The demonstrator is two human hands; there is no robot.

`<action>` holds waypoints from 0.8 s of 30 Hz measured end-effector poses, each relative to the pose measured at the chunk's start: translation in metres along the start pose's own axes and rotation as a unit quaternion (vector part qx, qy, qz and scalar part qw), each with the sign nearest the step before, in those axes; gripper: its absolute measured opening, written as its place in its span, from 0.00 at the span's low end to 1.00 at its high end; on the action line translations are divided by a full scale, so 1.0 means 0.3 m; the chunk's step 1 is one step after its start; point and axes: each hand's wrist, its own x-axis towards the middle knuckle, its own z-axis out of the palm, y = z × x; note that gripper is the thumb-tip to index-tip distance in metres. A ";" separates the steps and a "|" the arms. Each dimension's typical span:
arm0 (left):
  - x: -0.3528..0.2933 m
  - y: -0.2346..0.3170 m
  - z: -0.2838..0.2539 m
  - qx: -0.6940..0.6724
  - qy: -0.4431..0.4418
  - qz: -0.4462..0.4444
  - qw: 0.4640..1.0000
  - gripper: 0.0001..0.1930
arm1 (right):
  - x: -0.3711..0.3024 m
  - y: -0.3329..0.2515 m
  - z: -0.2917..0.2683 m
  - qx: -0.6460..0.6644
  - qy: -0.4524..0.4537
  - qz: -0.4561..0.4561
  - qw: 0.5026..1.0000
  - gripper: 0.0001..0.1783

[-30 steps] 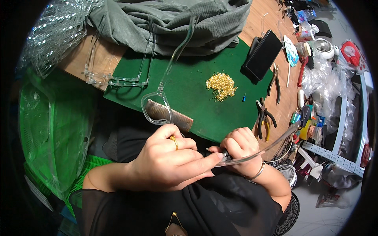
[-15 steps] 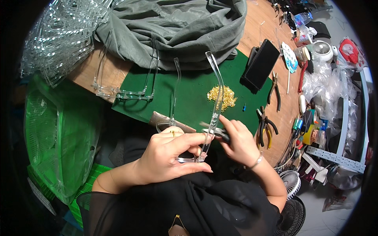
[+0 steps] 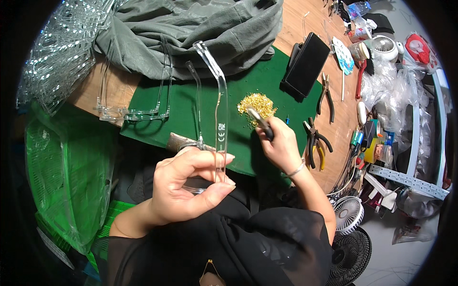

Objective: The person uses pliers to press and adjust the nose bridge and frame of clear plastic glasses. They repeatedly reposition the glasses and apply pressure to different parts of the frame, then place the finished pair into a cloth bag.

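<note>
My left hand (image 3: 188,183) pinches a clear plastic eyeglass frame (image 3: 221,114) between thumb and fingers. One of its temples stands up toward the far side of the table, and the other rises behind my knuckles; the front is mostly hidden in my palm. To the right, my right hand (image 3: 280,145) is closed around a dark-handled, metal-tipped tool (image 3: 257,118), too blurred to name. Its tip is over the near edge of a pile of small gold-coloured metal pieces (image 3: 260,101), lying on a green mat (image 3: 186,95). Contact with the pile cannot be made out.
Two pliers (image 3: 327,100) (image 3: 316,143) and a black phone-like device (image 3: 305,66) lie at right. Clear eyeglass frames (image 3: 133,114) rest at left, below grey cloth (image 3: 157,52). More frames (image 3: 62,52) pile up far left, above a green plastic-lined crate (image 3: 67,171).
My right hand has moved from the eyeglass frame out to the gold pile, carrying the tool. My left hand has shifted left and lower with the frame, and the whole view has shifted slightly.
</note>
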 end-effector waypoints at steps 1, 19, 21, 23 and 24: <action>-0.002 -0.008 0.001 -0.024 0.001 0.000 1.000 0.20 | 0.004 -0.015 0.013 -0.019 0.001 -0.011 1.000 0.08; 0.013 0.010 0.024 0.076 -0.052 0.052 0.994 0.28 | 0.001 -0.048 0.007 0.068 0.019 0.016 0.997 0.08; 0.009 0.014 0.022 0.085 -0.043 0.046 0.994 0.29 | -0.026 -0.134 -0.079 0.206 -0.012 0.064 0.976 0.07; -0.001 0.009 0.027 0.093 -0.036 0.041 0.994 0.29 | -0.063 -0.193 -0.102 0.319 0.028 -0.059 0.945 0.09; -0.002 0.012 0.033 0.093 -0.039 0.042 0.994 0.29 | -0.060 -0.229 -0.125 0.308 0.021 -0.137 0.941 0.09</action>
